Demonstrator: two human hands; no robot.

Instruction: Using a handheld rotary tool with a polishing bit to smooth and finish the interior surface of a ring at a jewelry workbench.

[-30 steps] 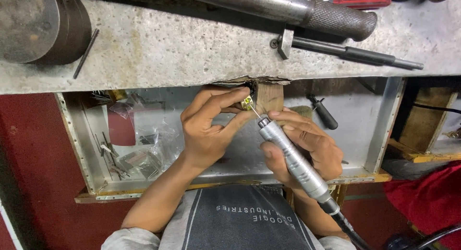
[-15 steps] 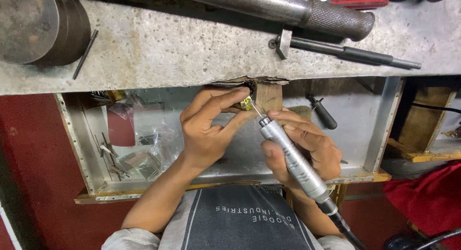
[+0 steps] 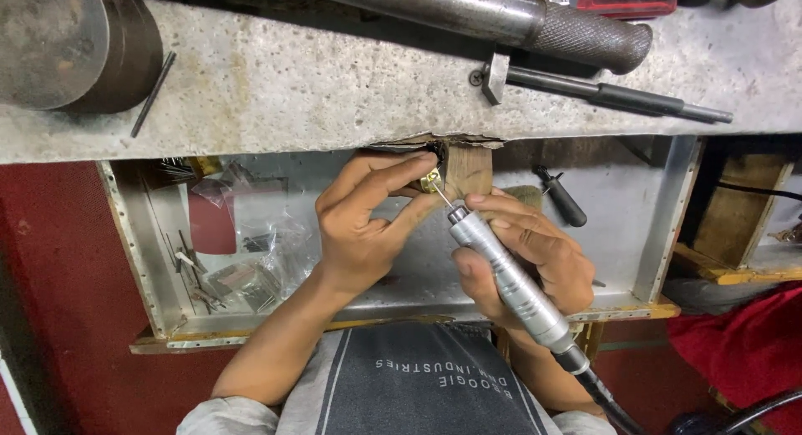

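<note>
My left hand (image 3: 363,222) pinches a small gold-coloured piece (image 3: 431,183) against a wooden peg (image 3: 468,169) that sticks out from the edge of the grey workbench (image 3: 292,84). In my right hand (image 3: 535,255) is a silver rotary handpiece (image 3: 505,276), held like a pen. Its thin bit touches the gold piece. A black flexible cable (image 3: 597,389) runs from the handpiece's rear toward the lower right.
An open metal drawer (image 3: 167,293) below the bench holds plastic bags, small tools and a black-handled tool (image 3: 561,197). On the bench lie a large steel cylinder (image 3: 67,42), a knurled steel bar (image 3: 518,21) and a thin rod tool (image 3: 601,92). Red cloth (image 3: 735,351) lies at right.
</note>
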